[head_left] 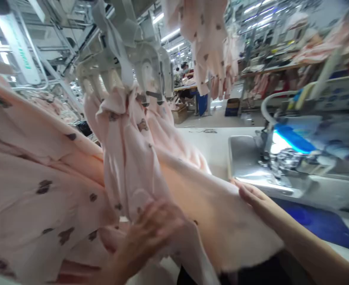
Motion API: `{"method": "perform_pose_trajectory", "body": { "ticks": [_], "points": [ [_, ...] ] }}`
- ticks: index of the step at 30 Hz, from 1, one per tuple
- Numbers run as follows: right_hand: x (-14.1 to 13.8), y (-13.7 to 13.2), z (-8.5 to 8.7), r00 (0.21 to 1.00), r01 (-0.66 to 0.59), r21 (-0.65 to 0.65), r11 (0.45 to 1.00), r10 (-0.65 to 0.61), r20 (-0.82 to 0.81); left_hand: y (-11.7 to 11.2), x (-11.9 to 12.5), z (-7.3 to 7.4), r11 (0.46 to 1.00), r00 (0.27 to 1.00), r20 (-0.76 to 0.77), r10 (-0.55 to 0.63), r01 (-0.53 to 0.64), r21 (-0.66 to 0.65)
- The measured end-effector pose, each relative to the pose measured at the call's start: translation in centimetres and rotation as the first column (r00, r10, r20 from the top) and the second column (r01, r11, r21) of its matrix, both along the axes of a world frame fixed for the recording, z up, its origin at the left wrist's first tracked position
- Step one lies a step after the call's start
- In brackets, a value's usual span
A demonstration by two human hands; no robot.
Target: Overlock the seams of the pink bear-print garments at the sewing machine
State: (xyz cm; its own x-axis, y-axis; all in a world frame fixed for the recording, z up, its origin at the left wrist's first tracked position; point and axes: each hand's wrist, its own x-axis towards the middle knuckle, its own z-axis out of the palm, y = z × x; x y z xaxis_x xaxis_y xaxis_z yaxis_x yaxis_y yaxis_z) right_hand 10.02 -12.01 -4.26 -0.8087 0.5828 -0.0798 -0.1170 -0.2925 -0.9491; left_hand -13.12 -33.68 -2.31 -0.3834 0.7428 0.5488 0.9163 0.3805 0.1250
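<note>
Pale pink fabric pieces [124, 142] with small brown bear prints hang in front of me from grey-white clips [146, 65]. My right hand [253, 196] pinches the edge of a wide pink fabric panel [216, 213], which is stretched out to the right with its plainer side showing. Against the lower part of the hanging cloth lies my left hand [155, 223], smeared by motion, so whether its fingers grip the cloth cannot be told. A larger printed pink fabric piece [44, 190] fills the left side.
To the right, a sewing machine [281, 154] with a lit lamp and metal plate stands on a white table [216, 148]. More pink garment pieces [204, 35] hang overhead. A metal rail frame [58, 75] runs at upper left; cardboard boxes [180, 114] and other workstations stand behind.
</note>
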Motion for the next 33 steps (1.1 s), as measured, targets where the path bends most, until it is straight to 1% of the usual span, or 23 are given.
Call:
{"method": "perform_pose_trajectory", "body": {
  "ticks": [1, 2, 3, 4, 5, 7, 9, 11, 13, 14, 16, 17, 19, 21, 23, 25, 26, 27, 28, 29, 31, 32, 33],
  "points": [
    [0.2, 0.3, 0.3, 0.999, 0.036, 0.055, 0.998, -0.037, 0.016, 2.0, 0.6, -1.4, 0.974, 0.972, -0.083, -0.22, 0.214, -0.075],
    [0.4, 0.4, 0.5, 0.997, 0.071, 0.121, 0.99, -0.075, 0.029, 3.8, 1.2, -2.7, 0.895, 0.882, -0.175, -0.438, 0.411, -0.172],
    [0.5, 0.6, 0.5, 0.993, 0.102, 0.192, 0.976, -0.111, 0.037, 5.3, 1.9, -3.6, 0.788, 0.751, -0.248, -0.612, 0.552, -0.272],
    [0.7, 0.6, 0.4, 0.99, 0.124, 0.267, 0.956, -0.138, 0.037, 6.5, 2.7, -4.2, 0.692, 0.63, -0.288, -0.721, 0.633, -0.348],
    [0.9, 0.8, 0.3, 0.987, 0.138, 0.341, 0.93, -0.159, 0.035, 7.4, 3.6, -4.3, 0.632, 0.555, -0.303, -0.775, 0.679, -0.374],
    [1.7, 1.1, 0.0, 0.977, 0.177, 0.473, 0.863, -0.213, 0.024, 8.7, 5.6, -3.5, 0.604, 0.531, -0.302, -0.792, 0.755, -0.256],
    [2.7, 1.5, 0.0, 0.958, 0.223, 0.581, 0.783, -0.285, 0.016, 9.9, 7.9, -1.8, 0.57, 0.516, -0.326, -0.792, 0.816, -0.095],
    [3.9, 2.1, 0.3, 0.919, 0.274, 0.666, 0.694, -0.394, 0.032, 11.6, 10.2, -0.4, 0.573, 0.533, -0.372, -0.76, 0.82, 0.004],
    [5.0, 2.8, 0.5, 0.822, 0.339, 0.754, 0.563, -0.567, 0.054, 13.9, 12.1, 0.1, 0.627, 0.596, -0.337, -0.729, 0.779, 0.022],
    [5.4, 3.2, 0.5, 0.741, 0.366, 0.796, 0.482, -0.669, 0.065, 15.2, 12.8, -0.1, 0.649, 0.623, -0.297, -0.723, 0.761, 0.018],
    [5.9, 4.1, 0.3, 0.537, 0.368, 0.872, 0.322, -0.839, 0.083, 17.6, 13.8, -0.9, 0.668, 0.654, -0.203, -0.728, 0.744, 0.002],
    [6.0, 4.6, 0.0, 0.441, 0.348, 0.9, 0.263, -0.893, 0.091, 18.7, 14.1, -1.3, 0.669, 0.659, -0.175, -0.732, 0.743, 0.0],
    [5.7, 5.7, -0.5, 0.318, 0.303, 0.93, 0.208, -0.942, 0.107, 20.4, 14.3, -1.9, 0.677, 0.672, -0.154, -0.724, 0.735, 0.023],
    [5.3, 6.5, -0.8, 0.272, 0.298, 0.936, 0.187, -0.957, 0.105, 21.5, 14.3, -1.7, 0.701, 0.699, -0.162, -0.697, 0.711, 0.053],
    [5.1, 6.7, -1.1, 0.26, 0.342, 0.928, 0.15, -0.964, 0.06, 22.0, 14.2, -1.0, 0.726, 0.725, -0.149, -0.672, 0.685, 0.057],
    [5.4, 5.8, -1.5, 0.291, 0.429, 0.902, 0.05, -0.953, -0.086, 21.8, 14.5, -0.2, 0.729, 0.729, -0.104, -0.677, 0.683, 0.037],
    [5.8, 4.9, -1.8, 0.329, 0.484, 0.875, -0.002, -0.926, -0.184, 21.5, 14.7, 0.1, 0.72, 0.72, -0.072, -0.691, 0.694, 0.027],
    [6.1, 3.8, -2.2, 0.382, 0.536, 0.844, -0.025, -0.884, -0.269, 21.1, 15.0, 0.2, 0.702, 0.702, -0.045, -0.711, 0.712, 0.022],
    [6.5, 2.6, -2.6, 0.448, 0.579, 0.815, 0.004, -0.837, -0.314, 20.6, 15.4, 0.2, 0.679, 0.68, -0.022, -0.733, 0.734, 0.023],
    [6.8, 1.3, -3.0, 0.526, 0.602, 0.793, 0.095, -0.795, -0.304, 20.1, 15.8, 0.0, 0.657, 0.658, -0.009, -0.753, 0.753, 0.037],
    [7.2, -0.8, -3.8, 0.661, 0.586, 0.716, 0.379, -0.735, -0.152, 19.3, 16.3, -0.5, 0.642, 0.644, -0.002, -0.765, 0.762, 0.091],
    [7.3, -1.4, -4.1, 0.701, 0.566, 0.653, 0.502, -0.711, -0.061, 19.2, 16.4, -0.7, 0.645, 0.648, 0.003, -0.761, 0.756, 0.11],
    [7.4, -1.8, -4.3, 0.724, 0.553, 0.587, 0.592, -0.689, 0.013, 19.1, 16.4, -0.9, 0.656, 0.661, 0.003, -0.75, 0.745, 0.119]
  ]
}}
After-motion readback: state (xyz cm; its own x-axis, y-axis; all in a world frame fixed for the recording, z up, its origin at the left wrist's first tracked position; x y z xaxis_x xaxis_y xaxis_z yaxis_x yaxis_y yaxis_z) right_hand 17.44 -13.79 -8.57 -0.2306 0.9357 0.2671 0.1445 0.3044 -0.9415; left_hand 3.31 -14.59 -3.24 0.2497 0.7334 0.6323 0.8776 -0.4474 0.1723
